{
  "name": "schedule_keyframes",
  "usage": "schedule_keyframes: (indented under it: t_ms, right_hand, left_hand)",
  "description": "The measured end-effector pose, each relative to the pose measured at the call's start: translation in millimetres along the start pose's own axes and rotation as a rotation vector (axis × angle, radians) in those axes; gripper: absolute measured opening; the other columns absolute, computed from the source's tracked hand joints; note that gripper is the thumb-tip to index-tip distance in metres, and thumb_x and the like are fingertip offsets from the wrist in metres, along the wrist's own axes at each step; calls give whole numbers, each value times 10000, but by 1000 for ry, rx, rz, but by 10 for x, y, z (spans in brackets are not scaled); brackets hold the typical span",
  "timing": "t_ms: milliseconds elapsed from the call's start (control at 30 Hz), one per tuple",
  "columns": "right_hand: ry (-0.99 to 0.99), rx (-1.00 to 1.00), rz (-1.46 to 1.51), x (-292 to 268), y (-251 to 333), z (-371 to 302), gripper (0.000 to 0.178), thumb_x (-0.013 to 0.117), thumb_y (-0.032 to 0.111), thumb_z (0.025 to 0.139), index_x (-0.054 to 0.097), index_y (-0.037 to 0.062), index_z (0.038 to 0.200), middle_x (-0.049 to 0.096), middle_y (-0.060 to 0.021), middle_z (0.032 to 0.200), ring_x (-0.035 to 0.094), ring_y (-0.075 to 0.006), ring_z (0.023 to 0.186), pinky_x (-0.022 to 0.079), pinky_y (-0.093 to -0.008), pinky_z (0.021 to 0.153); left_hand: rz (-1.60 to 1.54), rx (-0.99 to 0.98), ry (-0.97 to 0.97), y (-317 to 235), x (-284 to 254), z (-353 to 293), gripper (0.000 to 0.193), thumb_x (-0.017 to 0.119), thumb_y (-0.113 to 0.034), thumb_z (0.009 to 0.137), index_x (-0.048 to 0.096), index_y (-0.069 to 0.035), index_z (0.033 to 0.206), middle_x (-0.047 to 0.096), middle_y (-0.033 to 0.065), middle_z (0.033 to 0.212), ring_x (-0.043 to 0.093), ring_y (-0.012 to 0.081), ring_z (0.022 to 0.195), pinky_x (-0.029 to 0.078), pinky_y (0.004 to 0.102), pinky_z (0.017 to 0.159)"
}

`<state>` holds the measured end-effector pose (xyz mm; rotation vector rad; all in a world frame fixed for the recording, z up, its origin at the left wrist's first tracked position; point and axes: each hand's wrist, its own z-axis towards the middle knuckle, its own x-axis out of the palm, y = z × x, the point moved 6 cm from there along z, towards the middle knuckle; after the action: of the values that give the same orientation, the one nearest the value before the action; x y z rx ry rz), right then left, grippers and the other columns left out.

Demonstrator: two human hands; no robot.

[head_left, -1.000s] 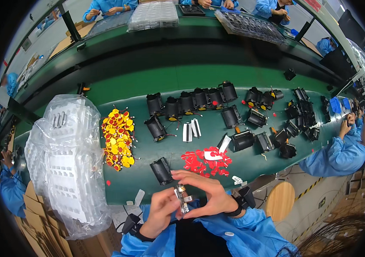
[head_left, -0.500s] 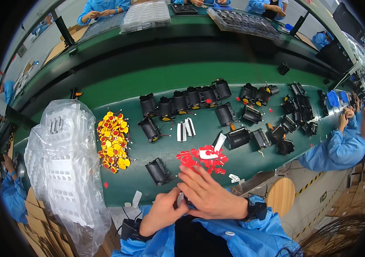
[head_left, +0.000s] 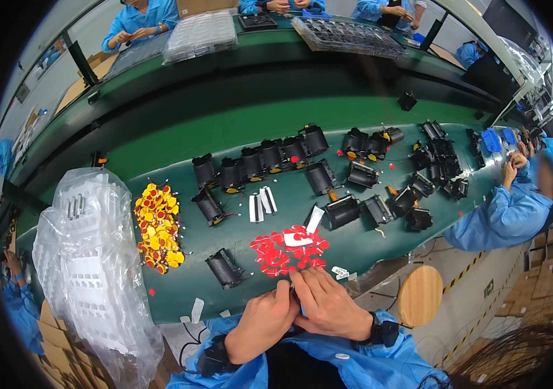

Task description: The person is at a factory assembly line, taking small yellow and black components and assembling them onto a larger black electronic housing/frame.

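Observation:
My left hand (head_left: 265,319) and my right hand (head_left: 329,303) meet at the near edge of the bench, fingers curled in. A dark piece shows between them, mostly covered by the fingers, so its kind is unclear. Just beyond lies a loose pile of red round stickers (head_left: 271,254), with a white strip (head_left: 298,239) on top. To the left of the pile, a black cylindrical housing (head_left: 224,268) rests on the green bench top. Two upright white strips (head_left: 255,209) lie farther back.
Yellow and red discs with wires (head_left: 158,227) are heaped at left, beside bagged white trays (head_left: 88,259). Black housings (head_left: 271,155) stand in a row at the back, with more (head_left: 445,159) at right. A co-worker (head_left: 510,201) sits at right, near a wooden stool (head_left: 420,295).
My hands have drawn closer together; the right fingers, previously stretched flat over the left, now curl around the held piece. The whole view has shifted slightly.

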<state>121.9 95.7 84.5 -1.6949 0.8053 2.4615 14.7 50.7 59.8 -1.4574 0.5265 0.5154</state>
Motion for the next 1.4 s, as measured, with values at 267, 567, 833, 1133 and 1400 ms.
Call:
schedule_keyframes:
  t_ms: [267, 567, 833, 1133, 1400]
  right_hand:
    - [-266, 315, -56, -297, -414, -336, 715, 864, 232, 635, 560, -80, 1202, 630, -206, 1035, 659, -362, 908, 550, -400, 770]
    - [-390, 167, 79, -389, -206, -192, 693, 870, 245, 652, 583, -100, 1180, 658, -223, 1064, 679, -366, 938, 559, -406, 822]
    - [-463, 228, 171, -436, -301, -317, 682, 900, 231, 637, 613, -83, 1170, 691, -200, 1019, 709, -321, 886, 579, -358, 759]
    - [-557, 96, 260, -34, 170, -17, 625, 896, 270, 701, 622, -53, 1160, 630, -107, 852, 615, -236, 666, 511, -327, 596]
    - [203, -355, 694, -84, 250, 170, 785, 865, 243, 729, 526, 58, 1412, 287, -276, 1555, 193, -555, 1452, 264, -652, 1115]
  left_hand:
    - [227, -131, -184, 3, -449, 387, 204, 583, -52, 908, 415, 29, 989, 578, 224, 593, 617, 433, 564, 487, 517, 490]
    - [380, -174, -107, 469, -176, 1616, 332, 592, -2, 829, 416, 123, 1081, 660, 323, 836, 657, 488, 776, 543, 535, 687]
    - [164, -108, -274, -181, -464, 837, 425, 717, -104, 869, 516, 45, 1212, 685, 199, 805, 691, 357, 677, 540, 406, 617]
    - [-955, -191, -329, 306, -256, -133, 94, 727, 9, 867, 674, 49, 932, 669, 81, 780, 632, 119, 699, 508, 257, 626]
    - [-1137, -241, 406, 428, -195, -368, 236, 784, 86, 760, 710, 73, 984, 716, 118, 944, 669, 150, 921, 522, 285, 812]
